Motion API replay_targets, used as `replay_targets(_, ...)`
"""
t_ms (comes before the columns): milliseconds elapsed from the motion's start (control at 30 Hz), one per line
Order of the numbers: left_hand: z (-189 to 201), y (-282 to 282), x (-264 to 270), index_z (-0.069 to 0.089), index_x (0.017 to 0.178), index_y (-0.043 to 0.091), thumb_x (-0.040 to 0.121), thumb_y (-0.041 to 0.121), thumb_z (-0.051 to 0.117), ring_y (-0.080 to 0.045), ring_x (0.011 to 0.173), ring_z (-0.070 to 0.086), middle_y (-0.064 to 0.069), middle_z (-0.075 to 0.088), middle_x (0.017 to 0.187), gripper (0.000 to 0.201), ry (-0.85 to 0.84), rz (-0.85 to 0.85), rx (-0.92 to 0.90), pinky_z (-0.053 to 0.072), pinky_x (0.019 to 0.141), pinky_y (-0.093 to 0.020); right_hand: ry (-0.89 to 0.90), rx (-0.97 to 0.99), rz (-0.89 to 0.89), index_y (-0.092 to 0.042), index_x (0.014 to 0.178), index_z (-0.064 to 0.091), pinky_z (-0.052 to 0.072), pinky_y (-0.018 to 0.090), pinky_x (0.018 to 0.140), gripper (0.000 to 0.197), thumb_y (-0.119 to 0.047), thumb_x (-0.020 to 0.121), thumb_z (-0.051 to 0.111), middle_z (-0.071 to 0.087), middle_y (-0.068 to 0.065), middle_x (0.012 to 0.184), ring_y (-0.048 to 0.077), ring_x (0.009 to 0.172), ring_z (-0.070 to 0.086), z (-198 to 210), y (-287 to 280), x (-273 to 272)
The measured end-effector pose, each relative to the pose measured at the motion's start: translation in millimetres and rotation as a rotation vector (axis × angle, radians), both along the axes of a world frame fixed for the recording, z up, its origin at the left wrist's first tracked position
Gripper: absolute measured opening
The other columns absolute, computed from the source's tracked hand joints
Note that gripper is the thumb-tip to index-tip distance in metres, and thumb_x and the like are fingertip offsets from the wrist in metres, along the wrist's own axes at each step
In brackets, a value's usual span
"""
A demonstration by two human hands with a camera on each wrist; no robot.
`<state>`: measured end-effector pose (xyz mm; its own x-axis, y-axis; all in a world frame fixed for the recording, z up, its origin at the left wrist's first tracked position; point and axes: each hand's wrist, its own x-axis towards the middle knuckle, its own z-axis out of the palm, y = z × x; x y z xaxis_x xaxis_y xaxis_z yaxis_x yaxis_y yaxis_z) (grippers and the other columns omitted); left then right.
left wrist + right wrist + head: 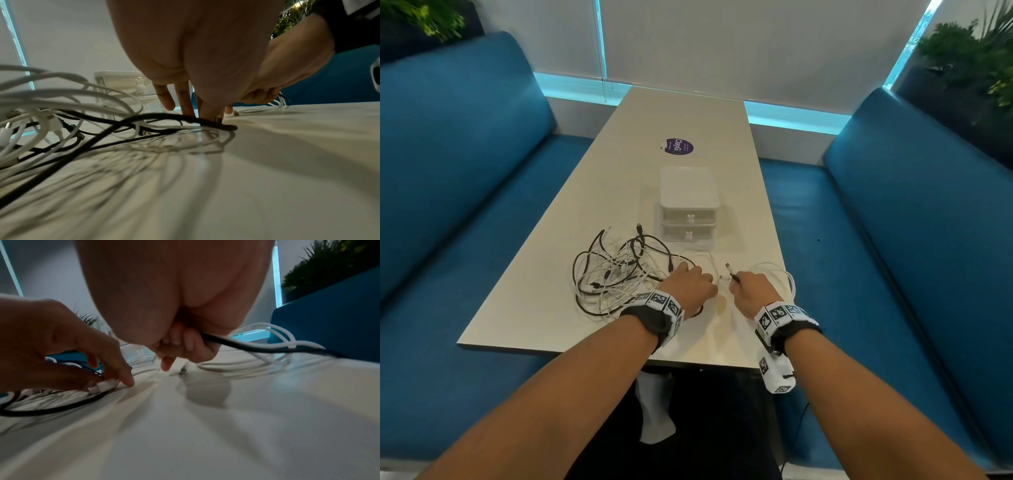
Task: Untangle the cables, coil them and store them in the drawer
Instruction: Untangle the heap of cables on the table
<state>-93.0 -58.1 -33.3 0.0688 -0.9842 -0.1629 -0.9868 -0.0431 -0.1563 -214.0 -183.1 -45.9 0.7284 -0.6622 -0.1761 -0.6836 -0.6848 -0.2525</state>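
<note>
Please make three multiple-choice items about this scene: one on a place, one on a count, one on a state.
1. Where does the tangled pile of black and white cables lie on the beige table?
A. left of the left hand
B. behind the drawers
C. on the seat

2. How many drawers has the small white plastic drawer unit?
A. one
B. two
C. four

3. What does the right hand do?
A. lies flat
B. opens a drawer
C. grips a black cable

Key: 1 A, the head view shows it; 2 B, two knobs stacked; 3 C, fingers curl round it.
</note>
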Motion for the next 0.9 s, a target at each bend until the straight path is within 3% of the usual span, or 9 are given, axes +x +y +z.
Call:
replay_targets(167,-9.1,0.4,5.9,0.062,0.119,0.023,0.098,0.016,0.055,-0.024,0.112,0.047,-0.001,0.055,0.119,0.023,0.150,0.026,-0.144,0.033,0.093,-0.040,-0.069,0.111,-0.071,-0.012,0.112,0.056,0.049,0.038,0.081,0.026,-0.024,0.101,0.036,0.065,0.012,0.107,0.032,0.097,0.061,-0.3,5.4,0.1)
replay_targets(300,-10.2,-1.7,10.5,0.065,0.119,0.024,0.101,0.025,0.054,-0.022,0.119,0.046,0.001,0.053,0.131,0.021,0.290,0.078,-0.328,0.035,0.097,-0.037,-0.114,0.175,-0.119,-0.009,0.115,0.058,0.043,0.033,0.074,0.030,-0.026,0.101,0.038,0.065,0.012,0.107,0.029,0.095,0.061,2.7,10.3,2.8)
replay_targets(400,-3.8,-2.2,13.1,0.062,0.121,0.021,0.104,0.024,0.049,-0.025,0.105,0.057,0.001,0.068,0.113,0.022,0.376,0.162,-0.376,0.039,0.093,-0.039,-0.194,0.197,-0.117,-0.010,0.102,0.061,0.041,0.033,0.071,0.025,-0.028,0.095,0.046,0.066,0.011,0.100,0.027,0.088,0.059,6.6,14.0,6.1)
replay_targets(467,-1.2,-2.0,14.0,0.056,0.116,0.018,0.102,0.026,0.051,-0.028,0.093,0.062,-0.002,0.073,0.097,0.017,0.599,0.304,-0.441,0.046,0.085,-0.042,-0.259,0.229,-0.100,-0.012,0.094,0.064,0.044,0.034,0.071,0.020,-0.028,0.090,0.053,0.068,0.008,0.093,0.027,0.087,0.061,11.0,17.1,8.3)
replay_targets(567,-1.3,-3.5,13.7,0.049,0.098,0.021,0.094,0.027,0.052,-0.023,0.075,0.064,0.000,0.071,0.075,0.007,0.848,0.476,-0.512,0.052,0.073,-0.042,-0.379,0.288,-0.062,-0.020,0.091,0.067,0.042,0.029,0.065,0.013,-0.030,0.088,0.059,0.067,0.001,0.081,0.019,0.077,0.061,18.8,22.3,12.2)
replay_targets(633,-1.4,-3.1,12.4,0.053,0.091,0.020,0.095,0.020,0.055,-0.019,0.066,0.065,0.002,0.069,0.068,0.005,0.941,0.516,-0.563,0.055,0.070,-0.040,-0.425,0.317,-0.027,-0.023,0.085,0.065,0.036,0.027,0.059,0.006,-0.029,0.087,0.063,0.057,-0.006,0.067,0.011,0.063,0.053,20.4,23.8,15.5)
replay_targets(700,-2.2,-2.2,11.2,0.057,0.087,0.016,0.096,0.016,0.060,-0.015,0.061,0.067,0.000,0.071,0.065,0.009,1.066,0.537,-0.602,0.058,0.070,-0.040,-0.431,0.319,-0.021,-0.022,0.083,0.066,0.035,0.028,0.057,0.006,-0.027,0.086,0.064,0.052,-0.008,0.064,0.013,0.061,0.049,19.6,24.0,18.2)
replay_targets(800,-2.9,-0.5,8.7,0.059,0.086,0.013,0.097,0.021,0.057,-0.015,0.064,0.072,-0.005,0.074,0.074,0.014,1.195,0.628,-0.579,0.060,0.074,-0.042,-0.407,0.270,-0.014,-0.017,0.086,0.069,0.039,0.030,0.064,0.016,-0.029,0.090,0.060,0.065,-0.001,0.075,0.020,0.073,0.057,16.3,23.8,19.8)
replay_targets(900,-8.7,4.1,8.5,0.058,0.095,0.018,0.089,0.024,0.052,-0.019,0.080,0.071,-0.004,0.070,0.095,0.011,1.063,0.709,-0.497,0.059,0.077,-0.043,-0.409,0.193,-0.033,-0.012,0.089,0.066,0.035,0.031,0.066,0.026,-0.032,0.097,0.052,0.068,0.006,0.083,0.022,0.075,0.054,17.8,22.7,22.4)
